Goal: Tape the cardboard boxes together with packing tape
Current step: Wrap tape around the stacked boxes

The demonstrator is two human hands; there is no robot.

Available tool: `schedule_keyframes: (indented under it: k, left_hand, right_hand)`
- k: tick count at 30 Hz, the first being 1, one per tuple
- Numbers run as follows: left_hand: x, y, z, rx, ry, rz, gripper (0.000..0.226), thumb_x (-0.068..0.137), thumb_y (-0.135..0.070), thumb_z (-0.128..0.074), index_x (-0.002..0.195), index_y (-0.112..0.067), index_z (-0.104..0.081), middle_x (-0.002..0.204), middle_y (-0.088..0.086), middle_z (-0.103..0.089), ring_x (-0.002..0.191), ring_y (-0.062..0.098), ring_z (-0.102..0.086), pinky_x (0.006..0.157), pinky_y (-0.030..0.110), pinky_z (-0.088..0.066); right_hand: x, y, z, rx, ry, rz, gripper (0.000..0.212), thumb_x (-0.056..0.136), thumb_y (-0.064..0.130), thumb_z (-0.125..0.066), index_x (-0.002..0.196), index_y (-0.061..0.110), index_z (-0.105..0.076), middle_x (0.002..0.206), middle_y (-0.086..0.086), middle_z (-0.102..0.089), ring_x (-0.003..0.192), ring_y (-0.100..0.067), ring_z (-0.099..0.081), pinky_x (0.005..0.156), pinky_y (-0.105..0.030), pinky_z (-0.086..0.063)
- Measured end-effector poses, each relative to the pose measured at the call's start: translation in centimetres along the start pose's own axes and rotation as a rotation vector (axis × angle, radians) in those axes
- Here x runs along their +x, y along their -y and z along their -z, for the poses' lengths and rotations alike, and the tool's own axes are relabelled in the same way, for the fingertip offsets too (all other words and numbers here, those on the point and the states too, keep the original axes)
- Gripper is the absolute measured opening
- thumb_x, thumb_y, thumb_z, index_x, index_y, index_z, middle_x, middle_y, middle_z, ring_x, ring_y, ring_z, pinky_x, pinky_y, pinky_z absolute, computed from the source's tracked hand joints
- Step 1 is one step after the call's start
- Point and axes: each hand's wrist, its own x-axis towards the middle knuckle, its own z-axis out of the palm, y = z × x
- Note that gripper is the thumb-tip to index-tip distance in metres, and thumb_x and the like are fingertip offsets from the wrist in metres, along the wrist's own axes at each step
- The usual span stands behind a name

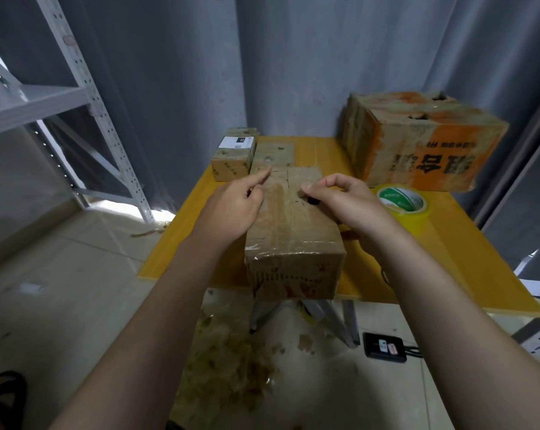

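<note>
Two bare arms reach out from the bottom of the view, over the near edge of the yellow bench (467, 259). Between them sits a brown box (293, 240), and its long side runs straight away from the person. Shiny clear tape already lies along its top and folds down over the near end. The left hand (231, 206) is over the box's left edge, with one finger pointing forward and the others curled in. The right hand (349, 200) is over the right edge, with thumb and finger tips close together like a pinch. I cannot tell if either hand has clear tape in it. A flat little box (271, 155) sits just past the far end of the brown box, and a small box with a white label (233, 159) is right beside that. So I think the gap to tape is ahead of both hands. The tape roll (402, 201) — yellow with a green middle — lies just to the right of the right hand, so that hand is much nearer to it. A big orange box (423, 144) stands behind the roll
</note>
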Motion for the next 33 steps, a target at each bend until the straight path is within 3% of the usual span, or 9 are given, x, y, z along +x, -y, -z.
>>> schedule_keyframes:
  k: [3,7,10,16,19,23,27,29,33]
  left_hand:
    - [0.2,-0.2,0.0,0.056,0.015,-0.008,0.043,0.108,-0.029,-0.041,0.146,-0.042,-0.056,0.148,-0.011,-0.059,0.121,0.014,-0.061,0.088,0.028,-0.046]
    - [0.2,-0.3,0.1,0.06,0.025,0.012,0.041,0.108,-0.031,-0.041,0.143,-0.042,-0.06,0.129,-0.009,-0.071,0.084,0.018,-0.067,0.08,0.042,-0.055]
    - [0.2,-0.5,0.2,0.092,0.033,0.009,0.04,0.109,-0.033,-0.04,0.144,-0.042,-0.059,0.134,-0.009,-0.069,0.097,0.019,-0.067,0.089,0.046,-0.056]
    - [0.4,-0.2,0.1,0.073,0.046,0.01,0.041,0.11,-0.033,-0.039,0.147,-0.038,-0.057,0.145,-0.008,-0.062,0.115,0.016,-0.063,0.097,0.037,-0.052]
    - [0.6,0.1,0.0,0.064,0.032,0.025,0.042,0.109,-0.034,-0.04,0.149,-0.037,-0.055,0.149,-0.008,-0.059,0.12,0.019,-0.062,0.096,0.032,-0.049]
    - [0.8,-0.1,0.7,0.104,0.093,0.052,0.043,0.109,-0.042,-0.04,0.15,-0.043,-0.051,0.15,-0.008,-0.058,0.128,0.02,-0.058,0.103,0.039,-0.048]
    - [0.1,-1.9,2.7,0.301,0.071,0.056,0.052,0.103,-0.053,-0.048,0.153,-0.041,-0.042,0.146,0.004,-0.052,0.126,0.028,-0.055,0.094,0.04,-0.046]
    - [-0.7,-3.8,3.2,0.292,0.131,0.066,0.064,0.095,-0.066,-0.052,0.152,-0.036,-0.047,0.153,0.004,-0.047,0.13,0.028,-0.053,0.095,0.04,-0.046]
    - [-3.4,-7.2,1.0,0.411,0.407,0.117,0.097,0.08,-0.086,-0.052,0.157,-0.03,-0.033,0.162,0.009,-0.023,0.145,0.035,-0.03,0.099,0.047,-0.038]
  right_hand:
    - [0.1,0.1,-0.7,-0.065,-0.031,0.015,0.04,0.077,0.043,-0.088,0.105,0.023,-0.067,0.09,0.006,-0.067,0.082,-0.015,-0.064,0.062,-0.028,-0.045]
    - [-0.1,0.4,0.4,0.002,0.047,-0.057,0.025,0.085,0.029,-0.083,0.106,0.026,-0.07,0.097,-0.001,-0.071,0.085,-0.02,-0.066,0.06,-0.029,-0.053]
    - [-0.4,0.5,0.7,0.01,0.083,-0.055,0.021,0.088,0.027,-0.08,0.107,0.028,-0.071,0.093,-0.002,-0.07,0.081,-0.02,-0.065,0.053,-0.027,-0.053]
    - [-0.5,0.5,0.4,-0.053,0.035,-0.002,0.038,0.08,0.035,-0.088,0.112,0.024,-0.071,0.098,-0.002,-0.065,0.089,-0.021,-0.066,0.072,-0.034,-0.054]
    - [-0.4,0.4,0.4,-0.045,0.034,0.001,0.038,0.079,0.033,-0.089,0.111,0.022,-0.071,0.097,-0.003,-0.065,0.084,-0.019,-0.065,0.069,-0.031,-0.052]
    - [-0.5,0.5,0.2,-0.077,0.021,-0.001,0.037,0.08,0.034,-0.088,0.111,0.024,-0.071,0.092,0.0,-0.062,0.08,-0.017,-0.063,0.065,-0.029,-0.052]
    - [-0.9,0.4,0.4,-0.082,-0.007,0.028,0.022,0.088,0.03,-0.082,0.107,0.022,-0.074,0.088,-0.006,-0.066,0.073,-0.02,-0.063,0.058,-0.031,-0.052]
    - [-1.1,0.3,0.5,-0.077,-0.056,0.067,0.01,0.094,0.025,-0.076,0.101,0.018,-0.078,0.086,-0.008,-0.073,0.068,-0.02,-0.065,0.061,-0.04,-0.058]
    - [-1.6,0.7,0.9,-0.116,-0.021,0.092,0.011,0.096,0.022,-0.074,0.092,0.014,-0.08,0.063,0.013,-0.071,0.043,-0.012,-0.059,0.049,-0.029,-0.052]
